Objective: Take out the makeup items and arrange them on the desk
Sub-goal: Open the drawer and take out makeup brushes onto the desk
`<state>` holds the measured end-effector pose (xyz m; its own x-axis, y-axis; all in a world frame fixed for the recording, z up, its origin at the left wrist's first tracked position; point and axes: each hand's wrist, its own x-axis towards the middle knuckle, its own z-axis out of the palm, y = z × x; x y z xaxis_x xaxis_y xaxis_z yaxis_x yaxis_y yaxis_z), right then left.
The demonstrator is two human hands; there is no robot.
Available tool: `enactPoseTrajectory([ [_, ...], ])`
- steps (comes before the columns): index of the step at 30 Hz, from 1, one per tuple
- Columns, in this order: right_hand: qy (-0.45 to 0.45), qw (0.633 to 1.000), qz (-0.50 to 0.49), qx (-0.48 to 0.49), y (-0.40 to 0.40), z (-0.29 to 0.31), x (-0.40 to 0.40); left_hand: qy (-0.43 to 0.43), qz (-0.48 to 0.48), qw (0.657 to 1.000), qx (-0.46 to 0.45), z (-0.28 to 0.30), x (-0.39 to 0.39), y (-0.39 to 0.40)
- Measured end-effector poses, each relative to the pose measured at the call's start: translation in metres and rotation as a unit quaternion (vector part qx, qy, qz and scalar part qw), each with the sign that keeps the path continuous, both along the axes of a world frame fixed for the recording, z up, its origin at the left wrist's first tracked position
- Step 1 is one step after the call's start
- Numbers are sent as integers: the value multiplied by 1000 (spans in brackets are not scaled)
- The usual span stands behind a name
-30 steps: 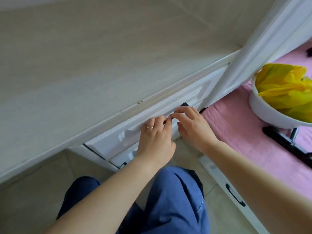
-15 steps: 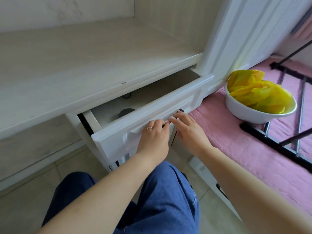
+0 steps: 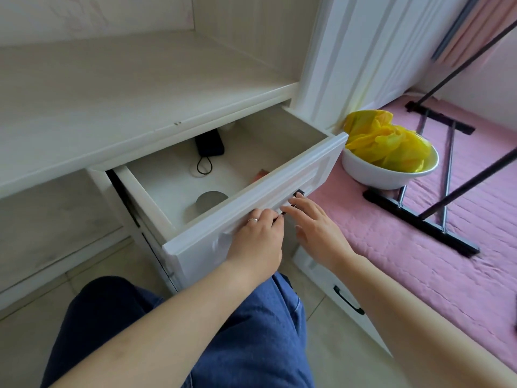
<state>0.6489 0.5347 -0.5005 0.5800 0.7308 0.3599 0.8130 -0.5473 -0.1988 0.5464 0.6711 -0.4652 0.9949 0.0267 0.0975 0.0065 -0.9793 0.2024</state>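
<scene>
Both hands sit at the dark handle (image 3: 291, 203) of the white wooden drawer (image 3: 251, 197), left hand (image 3: 258, 239) curled on it, right hand (image 3: 314, 228) loose-fingered and empty, exposing a black pouch (image 3: 209, 145) and round grey compact (image 3: 211, 200), below the pale worktop (image 3: 112, 88).

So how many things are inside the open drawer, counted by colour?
Black: 2, a black pouch at the back and a black cord loop just in front of it
Grey: 1, a grey round thing half hidden by the drawer front
Orange-pink: 1, an orange-pink thing, only its edge showing
Total: 4 that I can see
</scene>
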Motion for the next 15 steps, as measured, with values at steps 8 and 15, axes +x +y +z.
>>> enactPoseTrajectory([
  [8,22,999,-4,-34,-25,3,-10,54,-20,998,20,10,-14,-21],
  [15,-53,994,10,93,-7,53,-21,-55,-120,991,21,55,-37,-4],
])
